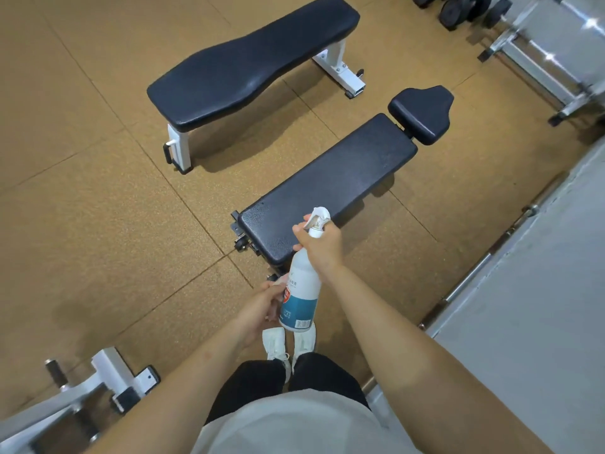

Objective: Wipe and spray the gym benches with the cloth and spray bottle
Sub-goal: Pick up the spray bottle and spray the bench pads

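one spray bottle (302, 286), white with a teal label band, is held in the air in front of the person, over the near end of the near bench (327, 188). its long axis runs near vertical in the view, tilted a little right. the base is toward the person and the white trigger head is at the far end, with the nozzle aimed away over the black pad.

the right hand (322, 247) grips the bottle neck from the right, fingers curled round it just under the trigger head and a fingertip up by the trigger. the left hand (262, 306) sits low on the left side of the bottle, beside the label, with its fingers curled in. cannot tell if it actually holds the bottle or anything else, because the bottle hides the fingers.

two benches are counted, both with black pads. the near bench is an adjustable one with a long back pad and a separate seat pad (422, 113) at its far end. its long axis runs diagonally from lower left to upper right. the far bench (252, 60) is flat on white legs, roughly parallel to the near one and well apart from it on the left.

two white shoes (288, 345) are below the bottle on the tan floor (82, 191). one barbell (484, 260) lies along the right edge. some dumbbells (458, 8) are at top right, cropped, so the count is unclear. one white frame (108, 378) is at lower left.
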Action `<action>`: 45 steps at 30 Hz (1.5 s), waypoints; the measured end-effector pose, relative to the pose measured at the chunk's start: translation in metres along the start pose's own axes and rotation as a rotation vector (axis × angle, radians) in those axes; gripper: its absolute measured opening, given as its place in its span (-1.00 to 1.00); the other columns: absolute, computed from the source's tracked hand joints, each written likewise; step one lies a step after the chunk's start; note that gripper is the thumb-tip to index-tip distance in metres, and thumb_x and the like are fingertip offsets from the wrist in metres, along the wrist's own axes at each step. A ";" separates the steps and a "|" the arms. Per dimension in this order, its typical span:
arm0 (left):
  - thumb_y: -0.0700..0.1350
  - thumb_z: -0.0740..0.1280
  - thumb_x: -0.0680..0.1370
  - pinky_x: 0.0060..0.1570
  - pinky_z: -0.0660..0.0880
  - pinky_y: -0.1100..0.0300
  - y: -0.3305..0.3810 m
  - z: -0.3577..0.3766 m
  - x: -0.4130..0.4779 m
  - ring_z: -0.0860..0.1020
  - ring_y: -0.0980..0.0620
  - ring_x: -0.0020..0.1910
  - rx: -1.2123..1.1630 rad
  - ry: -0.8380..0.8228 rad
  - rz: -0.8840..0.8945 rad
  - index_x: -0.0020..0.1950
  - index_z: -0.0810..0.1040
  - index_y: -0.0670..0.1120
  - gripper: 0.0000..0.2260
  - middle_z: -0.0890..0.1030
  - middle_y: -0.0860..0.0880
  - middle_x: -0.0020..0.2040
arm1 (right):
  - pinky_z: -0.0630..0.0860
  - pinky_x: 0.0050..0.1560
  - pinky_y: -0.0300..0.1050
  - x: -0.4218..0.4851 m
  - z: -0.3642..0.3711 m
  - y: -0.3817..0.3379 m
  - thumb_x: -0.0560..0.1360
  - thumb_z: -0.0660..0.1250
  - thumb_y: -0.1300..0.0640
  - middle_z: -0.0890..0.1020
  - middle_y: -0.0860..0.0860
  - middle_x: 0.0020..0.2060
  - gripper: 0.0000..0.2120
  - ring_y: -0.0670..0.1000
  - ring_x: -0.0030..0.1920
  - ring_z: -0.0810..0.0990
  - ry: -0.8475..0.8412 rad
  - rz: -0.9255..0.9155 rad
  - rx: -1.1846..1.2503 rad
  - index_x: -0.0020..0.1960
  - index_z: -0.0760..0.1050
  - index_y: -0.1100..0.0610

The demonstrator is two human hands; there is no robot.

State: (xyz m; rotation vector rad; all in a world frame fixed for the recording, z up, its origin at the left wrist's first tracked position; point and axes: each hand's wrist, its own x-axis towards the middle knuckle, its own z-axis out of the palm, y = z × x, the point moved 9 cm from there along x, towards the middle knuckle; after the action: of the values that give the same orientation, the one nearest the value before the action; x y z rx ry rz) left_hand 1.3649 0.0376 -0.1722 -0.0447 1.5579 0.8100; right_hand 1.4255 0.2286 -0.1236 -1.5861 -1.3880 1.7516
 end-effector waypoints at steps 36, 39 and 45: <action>-0.01 0.65 0.36 -0.06 0.67 0.11 0.194 -0.236 0.107 0.69 0.02 0.07 0.512 -0.206 0.137 0.31 0.46 0.01 -0.40 0.65 -0.02 0.17 | 0.59 -0.30 -0.18 0.109 0.209 -0.021 0.56 0.44 0.22 0.65 0.03 -0.24 -0.91 -0.02 -0.38 0.64 0.380 0.276 0.468 -0.05 0.54 0.13; -0.04 0.68 0.31 0.05 0.67 0.03 0.224 -0.231 0.122 0.70 0.03 0.07 0.527 -0.220 0.179 0.30 0.49 0.03 -0.37 0.67 -0.01 0.16 | 0.62 -0.15 -0.02 0.129 0.207 -0.034 0.55 0.47 0.16 0.65 0.07 -0.29 -0.85 0.01 -0.35 0.64 0.425 0.307 0.478 -0.12 0.52 0.13; -0.04 0.71 0.25 0.02 0.68 0.00 0.282 -0.228 0.151 0.72 -0.02 0.01 0.521 -0.245 0.187 0.23 0.55 -0.03 -0.38 0.70 -0.08 0.10 | 0.58 -0.40 -0.20 0.169 0.202 -0.073 0.56 0.45 0.21 0.65 0.03 -0.19 -0.86 -0.02 -0.39 0.63 0.466 0.239 0.573 0.07 0.51 0.14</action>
State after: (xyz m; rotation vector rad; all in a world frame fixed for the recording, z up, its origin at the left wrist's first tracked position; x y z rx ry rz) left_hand 1.0060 0.1967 -0.1915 0.5666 1.5074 0.5083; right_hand 1.1726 0.3169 -0.1760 -1.7068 -0.4413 1.5626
